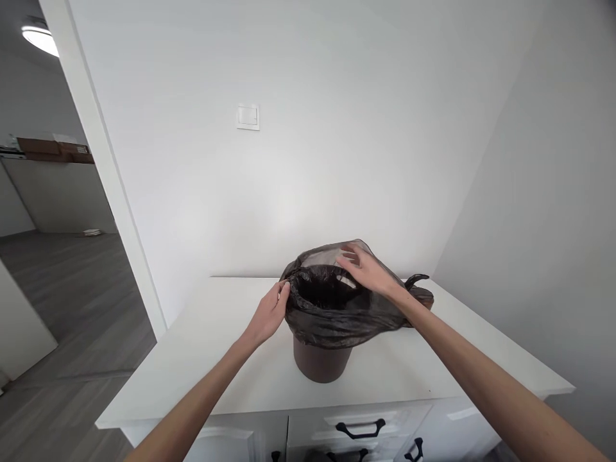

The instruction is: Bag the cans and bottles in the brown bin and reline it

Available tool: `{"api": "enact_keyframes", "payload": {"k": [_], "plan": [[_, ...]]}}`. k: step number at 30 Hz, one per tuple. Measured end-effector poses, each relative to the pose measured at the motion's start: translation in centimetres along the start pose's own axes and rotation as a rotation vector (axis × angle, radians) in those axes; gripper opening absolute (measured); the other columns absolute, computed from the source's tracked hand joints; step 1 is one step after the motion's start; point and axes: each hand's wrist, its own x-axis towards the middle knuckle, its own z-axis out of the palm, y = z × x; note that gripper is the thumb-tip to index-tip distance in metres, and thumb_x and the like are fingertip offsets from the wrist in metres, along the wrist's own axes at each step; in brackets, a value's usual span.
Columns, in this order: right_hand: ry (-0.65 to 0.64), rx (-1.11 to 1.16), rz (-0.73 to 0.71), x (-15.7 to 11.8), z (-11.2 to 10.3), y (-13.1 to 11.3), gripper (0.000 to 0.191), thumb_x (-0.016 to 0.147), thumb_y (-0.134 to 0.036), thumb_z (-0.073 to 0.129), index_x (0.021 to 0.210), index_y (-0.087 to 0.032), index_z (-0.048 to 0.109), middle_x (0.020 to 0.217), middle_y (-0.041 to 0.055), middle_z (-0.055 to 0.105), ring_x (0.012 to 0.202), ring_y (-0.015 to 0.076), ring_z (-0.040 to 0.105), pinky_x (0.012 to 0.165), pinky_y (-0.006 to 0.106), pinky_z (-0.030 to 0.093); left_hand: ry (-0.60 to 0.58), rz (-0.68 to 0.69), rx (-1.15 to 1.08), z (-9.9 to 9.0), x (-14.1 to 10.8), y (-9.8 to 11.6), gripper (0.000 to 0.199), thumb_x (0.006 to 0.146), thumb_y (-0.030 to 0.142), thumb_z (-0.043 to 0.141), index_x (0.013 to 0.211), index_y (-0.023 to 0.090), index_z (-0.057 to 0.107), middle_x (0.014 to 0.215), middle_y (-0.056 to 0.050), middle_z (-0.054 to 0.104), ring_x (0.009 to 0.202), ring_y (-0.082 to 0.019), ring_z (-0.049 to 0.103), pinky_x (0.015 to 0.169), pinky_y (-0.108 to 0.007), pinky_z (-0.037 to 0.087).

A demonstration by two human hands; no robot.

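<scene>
A brown trash bin (pixel 321 362) stands on the white cabinet top. A thin black trash bag (pixel 337 327) lines it, folded over the rim and hanging loosely outside, with its handle loop stretching off to the right. At the left of the rim, my left hand (pixel 272 310) pinches the bag's edge between thumb and fingers. My right hand (pixel 368 268) reaches over the bin's right side to the bag's raised back part. Its fingers are apart and slightly curled, touching or close to the thin film.
The white cabinet (pixel 240 385) has black handles (pixel 360 428) along its front. Behind it is a white wall with a light switch (pixel 248 117). A doorway on the left shows a grey floor and a brown box (pixel 43 149) on a surface.
</scene>
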Motion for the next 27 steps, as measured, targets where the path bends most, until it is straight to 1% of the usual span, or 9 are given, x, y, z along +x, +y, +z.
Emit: {"api": "enact_keyframes", "payload": {"k": [2,4,8,12,15,17,20,24,27], "plan": [[-0.038,0.061,0.107,1.1,0.0,1.9,0.077,0.093,-0.074,0.054,0.149,-0.023,0.053,0.161,0.0125,0.047,0.147,0.0333,0.047,0.122,0.053,0.039,-0.019,-0.082,-0.009,0.7,0.7,-0.7,0.053,0.105,0.065,0.022,0.091,0.025,0.052,0.089,-0.003,0.068,0.089,-0.024,0.067,0.08,-0.039,0.054],[-0.147,0.182,0.241,1.4,-0.2,3.6,0.078,0.092,-0.081,0.045,0.143,-0.024,0.061,0.156,0.0116,0.055,0.144,0.0344,0.051,0.119,0.055,0.042,-0.016,-0.082,0.011,1.2,0.7,-1.5,0.052,0.105,0.065,0.021,0.087,0.025,0.049,0.08,-0.001,0.062,0.079,-0.023,0.063,0.075,-0.038,0.052],[-0.226,0.338,0.328,-0.7,-0.2,6.2,0.077,0.094,-0.083,0.035,0.135,-0.027,0.067,0.143,0.0114,0.066,0.133,0.0341,0.062,0.108,0.051,0.054,0.018,0.075,0.056,1.4,-1.4,-3.4,0.046,0.109,0.055,0.024,0.098,0.023,0.056,0.104,-0.006,0.066,0.099,-0.023,0.064,0.091,-0.041,0.052],[0.067,0.278,0.209,-5.6,0.4,7.8,0.062,0.1,-0.071,0.037,0.144,-0.032,0.057,0.153,0.0075,0.057,0.142,0.0302,0.053,0.114,0.05,0.049,0.124,0.275,0.127,1.0,-4.5,-4.4,0.028,0.109,0.039,0.033,0.12,0.026,0.056,0.138,-0.01,0.058,0.13,-0.024,0.055,0.108,-0.044,0.047],[0.315,0.148,-0.05,-9.9,1.0,8.4,0.049,0.103,-0.055,0.047,0.147,-0.033,0.048,0.153,0.009,0.054,0.141,0.0276,0.052,0.117,0.052,0.045,0.148,0.476,0.247,1.2,-6.4,-4.4,0.032,0.102,0.031,0.052,0.134,0.028,0.05,0.137,-0.011,0.06,0.131,-0.027,0.055,0.108,-0.044,0.048],[0.336,-0.01,-0.233,-12.4,1.3,8.5,0.04,0.103,-0.042,0.051,0.142,-0.03,0.051,0.146,0.0125,0.055,0.137,0.0284,0.054,0.115,0.053,0.047,0.129,0.61,0.348,1.7,-7.2,-4.3,0.04,0.095,0.026,0.061,0.134,0.028,0.051,0.13,-0.01,0.064,0.127,-0.028,0.058,0.105,-0.045,0.05],[0.152,-0.271,-0.395,-15.3,1.8,9.0,0.039,0.101,-0.025,0.052,0.139,-0.03,0.054,0.142,0.0147,0.056,0.13,0.0298,0.059,0.106,0.051,0.053,0.075,0.704,0.471,2.9,-8.1,-4.8,0.03,0.093,0.017,0.059,0.121,0.027,0.06,0.121,-0.009,0.067,0.119,-0.028,0.063,0.096,-0.042,0.054],[-0.17,-0.534,-0.479,-17.6,2.2,10.1,0.051,0.097,-0.014,0.049,0.145,-0.032,0.05,0.14,0.011,0.064,0.117,0.03,0.068,0.096,0.05,0.06,-0.09,0.695,0.527,3.7,-9.0,-6.5,0.03,0.095,0.015,0.054,0.117,0.031,0.066,0.124,-0.008,0.068,0.117,-0.028,0.065,0.093,-0.041,0.057],[-0.171,-0.591,-0.423,-18.3,1.7,9.8,0.052,0.098,-0.013,0.046,0.146,-0.033,0.05,0.13,0.0081,0.071,0.105,0.0285,0.073,0.086,0.047,0.064,-0.121,0.586,0.473,3.4,-10.3,-8.5,0.038,0.096,0.022,0.056,0.131,0.036,0.061,0.129,-0.01,0.064,0.116,-0.029,0.067,0.093,-0.041,0.059]]}}
